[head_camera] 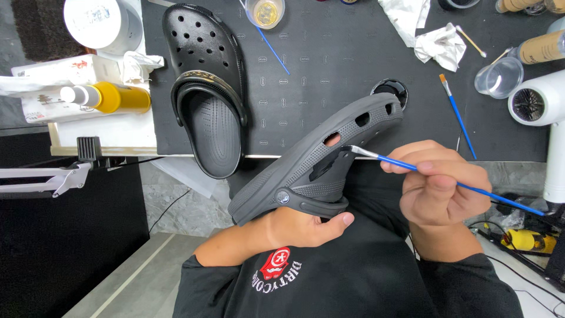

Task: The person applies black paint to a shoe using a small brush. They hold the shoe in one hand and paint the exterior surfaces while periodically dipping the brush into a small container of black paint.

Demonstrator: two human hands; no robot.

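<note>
My left hand (300, 228) grips a black clog (321, 159) from below, near its heel strap, holding it on its side above my lap. My right hand (438, 188) holds a thin blue-handled paintbrush (412, 166); its bristle tip touches the clog's side wall just under the row of vent holes. A second black clog (209, 88) lies sole-down on the black work mat (329, 70), apart from both hands.
On the mat lie another blue brush (458, 116), crumpled tissues (441, 46), a clear cup (500, 76), a small cup with yellowish liquid (266, 12). A white hair dryer (544, 118) stands right. A yellow bottle (109, 97) and white jar (100, 23) sit left.
</note>
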